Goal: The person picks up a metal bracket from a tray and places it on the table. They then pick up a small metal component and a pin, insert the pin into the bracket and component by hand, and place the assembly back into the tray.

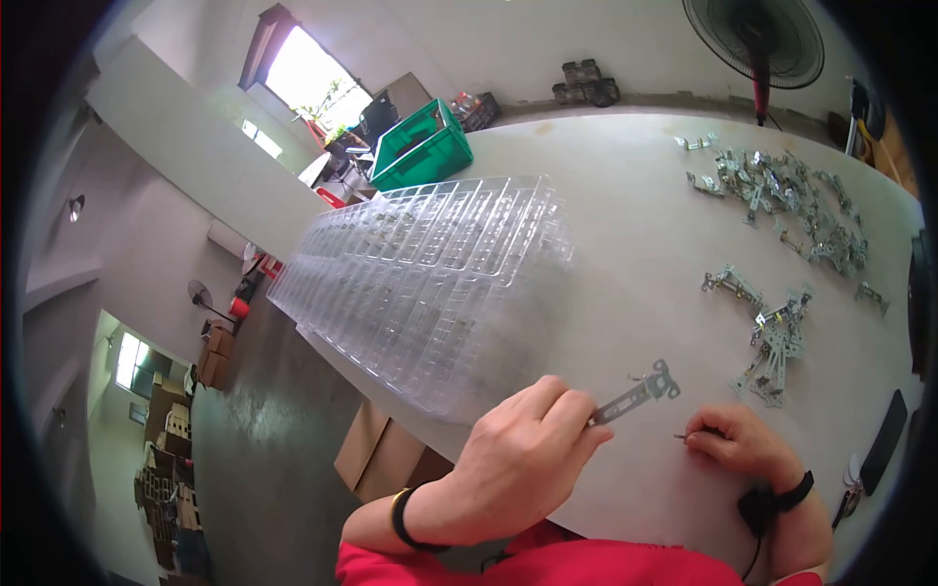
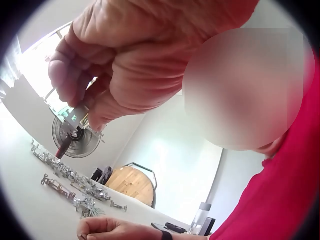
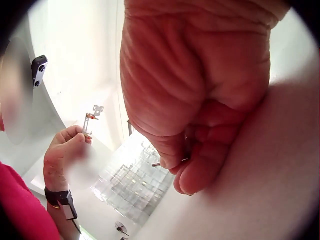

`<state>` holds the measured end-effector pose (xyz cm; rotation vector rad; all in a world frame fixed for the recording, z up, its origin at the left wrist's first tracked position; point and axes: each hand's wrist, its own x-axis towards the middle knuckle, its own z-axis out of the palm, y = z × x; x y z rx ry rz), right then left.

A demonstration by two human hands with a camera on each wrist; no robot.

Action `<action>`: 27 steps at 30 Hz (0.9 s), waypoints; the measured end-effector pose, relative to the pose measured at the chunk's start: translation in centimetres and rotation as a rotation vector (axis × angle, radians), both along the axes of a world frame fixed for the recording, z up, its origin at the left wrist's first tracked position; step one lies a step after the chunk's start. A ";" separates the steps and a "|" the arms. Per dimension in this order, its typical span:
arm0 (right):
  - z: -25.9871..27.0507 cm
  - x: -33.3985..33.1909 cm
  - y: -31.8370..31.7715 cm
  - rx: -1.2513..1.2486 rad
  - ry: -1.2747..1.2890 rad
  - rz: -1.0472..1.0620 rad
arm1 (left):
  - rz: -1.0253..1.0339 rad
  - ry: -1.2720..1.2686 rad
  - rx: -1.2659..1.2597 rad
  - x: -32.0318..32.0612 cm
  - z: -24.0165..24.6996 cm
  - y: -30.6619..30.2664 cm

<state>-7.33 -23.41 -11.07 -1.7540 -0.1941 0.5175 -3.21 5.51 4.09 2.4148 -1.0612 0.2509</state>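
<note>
My left hand (image 1: 523, 454) pinches one end of a slotted metal bracket (image 1: 633, 393), held up in front of me with its wider, holed end pointing away. The same bracket (image 3: 90, 120) shows upright in the right wrist view. Low over the table, my right hand (image 1: 735, 439) pinches a thin metal pin (image 3: 156, 164) between thumb and fingertip; its rest is hidden by the fingers. Beyond that hand lies a small pile of similar metal brackets (image 1: 777, 337). A larger heap of metal brackets (image 1: 782, 190) spreads farther back.
Stacked clear plastic trays (image 1: 420, 293) fill the table's left side. Behind them stands a green crate (image 1: 425, 146). On the right edge lie a dark flat object (image 1: 884, 430) and scissors (image 1: 848, 493). A cardboard box (image 1: 381, 454) sits below the table; a fan (image 1: 757, 39) stands beyond it.
</note>
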 end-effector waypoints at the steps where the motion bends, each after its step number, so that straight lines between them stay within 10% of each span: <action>1: 0.1 -0.1 0.1 0.012 0.037 -0.019 | 0.004 0.007 0.002 -0.2 0.6 0.6; 17: -1.7 -2.0 0.8 0.005 -0.028 -0.269 | 0.700 -0.063 -0.105 13.0 8.4 14.7; 27: -1.5 -1.6 1.7 -0.014 0.017 -0.382 | 0.660 -0.030 0.152 26.5 2.8 19.4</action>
